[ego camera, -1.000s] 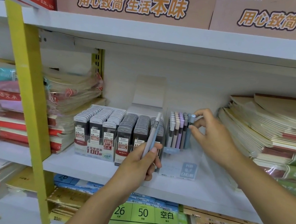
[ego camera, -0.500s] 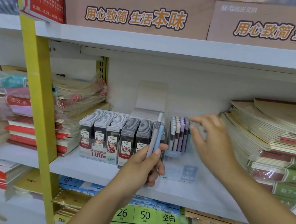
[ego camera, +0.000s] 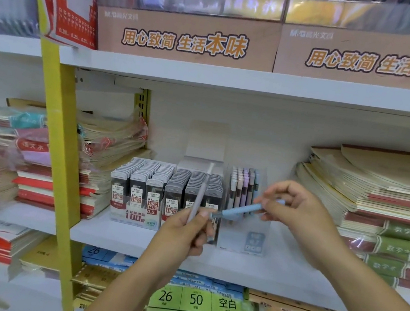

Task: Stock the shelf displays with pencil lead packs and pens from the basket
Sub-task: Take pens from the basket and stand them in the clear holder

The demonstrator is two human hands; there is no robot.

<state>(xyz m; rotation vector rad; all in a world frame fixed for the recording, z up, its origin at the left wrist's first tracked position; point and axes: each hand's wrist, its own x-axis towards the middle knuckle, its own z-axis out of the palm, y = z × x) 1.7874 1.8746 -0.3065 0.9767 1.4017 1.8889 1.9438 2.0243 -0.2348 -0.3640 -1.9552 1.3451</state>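
The right hand has come back from the clear plastic pen display box and now pinches the slim light blue pen, which a moment ago stood in the left hand. The blue pen lies slanted just in front of the box, its lower end at the left thumb. The left hand grips a pale grey pen upright, left of the box. Pastel pens stand in the box. Just left of the box sit rows of grey pencil lead packs; to the right of it lie stacked beige notebooks, all on the white shelf.
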